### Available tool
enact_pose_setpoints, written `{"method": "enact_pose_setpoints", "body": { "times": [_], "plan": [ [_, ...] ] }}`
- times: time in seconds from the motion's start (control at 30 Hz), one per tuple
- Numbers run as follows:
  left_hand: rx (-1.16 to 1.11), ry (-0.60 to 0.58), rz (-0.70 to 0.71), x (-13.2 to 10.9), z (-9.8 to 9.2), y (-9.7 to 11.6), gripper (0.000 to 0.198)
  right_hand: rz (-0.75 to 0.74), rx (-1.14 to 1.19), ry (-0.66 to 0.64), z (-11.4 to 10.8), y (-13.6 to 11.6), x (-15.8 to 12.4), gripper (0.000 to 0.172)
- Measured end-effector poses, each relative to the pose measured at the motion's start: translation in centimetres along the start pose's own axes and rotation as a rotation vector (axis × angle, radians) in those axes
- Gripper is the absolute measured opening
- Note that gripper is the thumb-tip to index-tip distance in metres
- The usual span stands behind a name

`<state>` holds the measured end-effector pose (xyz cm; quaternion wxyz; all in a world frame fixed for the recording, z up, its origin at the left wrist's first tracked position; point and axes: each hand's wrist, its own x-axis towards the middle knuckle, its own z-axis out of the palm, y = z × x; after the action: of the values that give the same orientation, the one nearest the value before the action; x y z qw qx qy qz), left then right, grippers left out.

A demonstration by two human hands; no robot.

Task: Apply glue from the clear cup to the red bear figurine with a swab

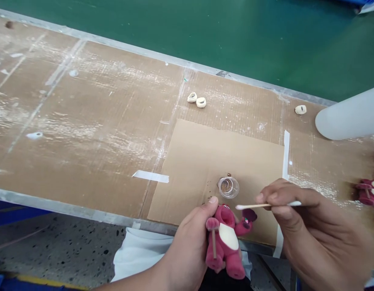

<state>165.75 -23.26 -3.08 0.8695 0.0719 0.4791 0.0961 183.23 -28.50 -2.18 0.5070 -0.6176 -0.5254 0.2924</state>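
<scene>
The pink flocked bear figure (225, 246) sits firmly in the left hand (187, 246), over the edge of a cardboard sheet (223, 153). The right hand (308, 226) pinches a cotton swab (259, 206) narrowly; its long axis lies almost level, white tip pointing left, close to the figure's head. A small clear plastic cup (228, 187) stands just beyond.

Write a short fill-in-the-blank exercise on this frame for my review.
The left hand holds a flocked bear figurine with a ____ body.
The right hand pinches a cotton swab whose tip is ____.
A tan sheet of ____ lies under the small clear plastic cup.
____ white ring-shaped pieces lie side by side on the board beyond it.
Missing words: pink, white, cardboard, two.
</scene>
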Motion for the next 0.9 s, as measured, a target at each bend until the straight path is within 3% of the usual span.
{"method": "enact_pose_setpoints", "body": {
  "times": [0.2, 0.9],
  "plan": [
    [-0.002, -0.015, -0.014, -0.34, 0.16, 0.12, 0.058, -0.049, 0.046, -0.163, 0.30, -0.01, -0.31, 0.021],
    [0.106, -0.040, -0.062, -0.88, -0.36, -0.34, 0.062, -0.132, 0.025, -0.254, 0.84, -0.04, -0.16, 0.022]
  ]
}}
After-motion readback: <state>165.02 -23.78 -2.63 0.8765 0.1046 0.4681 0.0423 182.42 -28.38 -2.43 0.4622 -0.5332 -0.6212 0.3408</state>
